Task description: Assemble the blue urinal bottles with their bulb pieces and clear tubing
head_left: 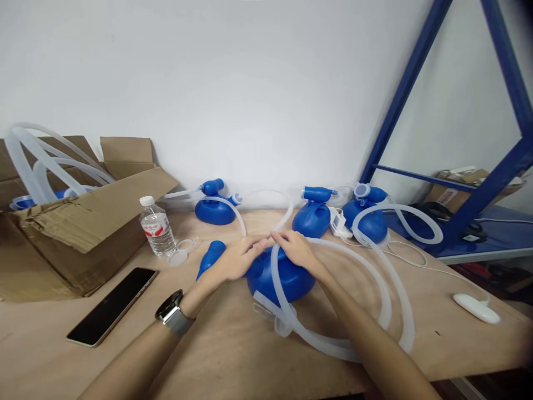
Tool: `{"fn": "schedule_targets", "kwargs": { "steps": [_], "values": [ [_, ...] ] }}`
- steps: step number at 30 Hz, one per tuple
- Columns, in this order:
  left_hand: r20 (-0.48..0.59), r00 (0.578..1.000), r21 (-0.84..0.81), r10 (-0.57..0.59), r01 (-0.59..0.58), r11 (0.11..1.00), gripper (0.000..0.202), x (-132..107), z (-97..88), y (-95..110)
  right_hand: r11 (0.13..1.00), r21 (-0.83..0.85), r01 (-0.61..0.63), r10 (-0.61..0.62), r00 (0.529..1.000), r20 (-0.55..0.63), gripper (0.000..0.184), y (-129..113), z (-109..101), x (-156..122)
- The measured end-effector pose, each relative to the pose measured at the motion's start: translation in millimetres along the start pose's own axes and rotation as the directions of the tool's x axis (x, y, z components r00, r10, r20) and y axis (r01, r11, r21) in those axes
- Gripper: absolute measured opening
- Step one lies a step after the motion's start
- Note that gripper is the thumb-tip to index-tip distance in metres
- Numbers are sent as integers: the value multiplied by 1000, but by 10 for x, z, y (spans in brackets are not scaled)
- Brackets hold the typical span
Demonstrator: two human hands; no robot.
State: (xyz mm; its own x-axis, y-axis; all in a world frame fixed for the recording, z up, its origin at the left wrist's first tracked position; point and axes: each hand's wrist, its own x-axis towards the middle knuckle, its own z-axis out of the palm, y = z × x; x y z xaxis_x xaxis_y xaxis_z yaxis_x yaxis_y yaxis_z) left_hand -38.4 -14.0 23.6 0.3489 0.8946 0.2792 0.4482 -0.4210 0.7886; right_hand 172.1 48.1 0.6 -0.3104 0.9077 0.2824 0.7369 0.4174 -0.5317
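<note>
A blue plastic bottle [287, 280] with a handle-like top stands on the table between my forearms. Over its top, my left hand [244, 255] and my right hand [295, 247] meet fingertip to fingertip. Their fingers are closed around a translucent ribbed hose [385, 283], though the exact pinch is partly hidden. The hose loops across the bottle's front and out to the right under my right forearm. To the left of the bottle, a blue neck piece [212, 256] shows; my left hand hides whether it joins the bottle. Clear round plastic parts [283, 322] sit at the bottle's front.
Several similar blue bottles with hoses, including one [214, 212], stand along the wall. At left are a cardboard box [95, 222] of hoses, a water bottle [158, 228], plastic caps [178, 257] and a phone [112, 305]. A white device [476, 308] and cable lie right, near a blue rack [403, 94].
</note>
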Motion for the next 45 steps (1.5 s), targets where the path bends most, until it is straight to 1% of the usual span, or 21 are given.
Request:
{"fn": "schedule_targets", "kwargs": {
  "steps": [2, 4, 7, 11, 13, 16, 18, 19, 21, 22, 24, 26, 28, 31, 33, 34, 35, 38, 41, 43, 45],
  "values": [
    [-41, 999, -95, 26, -29, 995, 70, 6, 43, -35, 1000, 3, -10, 10, 1000, 4, 66, -11, 9, -18],
    [-48, 997, -94, 59, -63, 994, 77, -17, 45, -62, 1000, 9, -14, 13, 1000, 24, 67, -15, 13, -23],
    [33, 988, 13, 152, -153, 988, 80, -46, -3, -52, 1000, 7, 9, -9, 999, 49, 63, -19, 11, -14],
    [181, 952, 123, 247, -271, 955, 82, -17, -71, -14, 1000, -26, 5, -4, 999, 47, 58, -18, 19, 1],
    [237, 931, 126, 278, -313, 941, 85, 13, -97, -12, 999, -51, -1, 3, 999, 40, 56, -15, 27, 1],
    [263, 915, 32, 305, -325, 945, 85, 50, -114, -36, 996, -83, -13, 15, 999, 30, 50, -24, 26, -19],
    [233, 927, -77, 295, -285, 955, 81, 66, -97, -80, 996, -89, -15, 18, 999, 32, 47, -43, 11, -39],
    [188, 941, -132, 281, -259, 957, 80, 72, -77, -113, 996, -89, -15, 19, 999, 35, 46, -56, -1, -48],
    [18, 975, -241, 223, -212, 947, 81, 81, -15, -195, 996, -90, -22, 26, 999, 39, 46, -86, -28, -60],
    [-89, 980, -291, 176, -195, 937, 82, 85, 22, -236, 995, -93, -31, 35, 999, 39, 46, -100, -39, -63],
    [-240, 970, -380, 41, -133, 915, 84, 96, 90, -301, 993, -108, -53, 58, 998, 39, 47, -125, -52, -59],
    [-291, 955, -412, -61, -68, 909, 83, 111, 124, -321, 989, -130, -71, 77, 996, 40, 48, -140, -50, -47],
    [-325, 943, -347, -75, -45, 937, 75, 122, 96, -305, 985, -151, -82, 88, 995, 40, 50, -145, -36, -32],
    [-422, 906, -145, -15, -52, 988, 57, 111, -97, -298, 979, -168, -118, 123, 992, 23, 52, -131, -10, -5],
    [-468, 883, 18, -35, 49, 999, 47, 69, -297, -367, 975, -159, -156, 158, 987, -1, 52, -111, 1, 24],
    [-490, 869, 101, -72, 138, 985, 44, 34, -397, -429, 973, -151, -173, 173, 985, -15, 52, -98, 4, 45],
    [-504, 854, 183, -130, 252, 950, 43, -11, -484, -506, 972, -143, -185, 182, 983, -30, 52, -85, 8, 69],
    [-512, 826, 221, -237, 393, 893, 49, -201, -614, -780, 974, -128, -185, 177, 981, -75, 51, -47, 27, 168],
    [-445, 850, 218, -281, 407, 887, 67, -406, -551, -1026, 982, -124, -144, 128, 983, -131, 43, -26, 56, 287],
    [-373, 873, 128, -314, 384, 915, 71, -501, -481, -1149, 987, -128, -98, 79, 985, -151, 36, -26, 63, 363],
    [-358, 865, 28, -351, 386, 922, 71, -550, -443, -1238, 989, -143, -50, 29, 989, -143, 29, -37, 35, 424]
  ]
}}
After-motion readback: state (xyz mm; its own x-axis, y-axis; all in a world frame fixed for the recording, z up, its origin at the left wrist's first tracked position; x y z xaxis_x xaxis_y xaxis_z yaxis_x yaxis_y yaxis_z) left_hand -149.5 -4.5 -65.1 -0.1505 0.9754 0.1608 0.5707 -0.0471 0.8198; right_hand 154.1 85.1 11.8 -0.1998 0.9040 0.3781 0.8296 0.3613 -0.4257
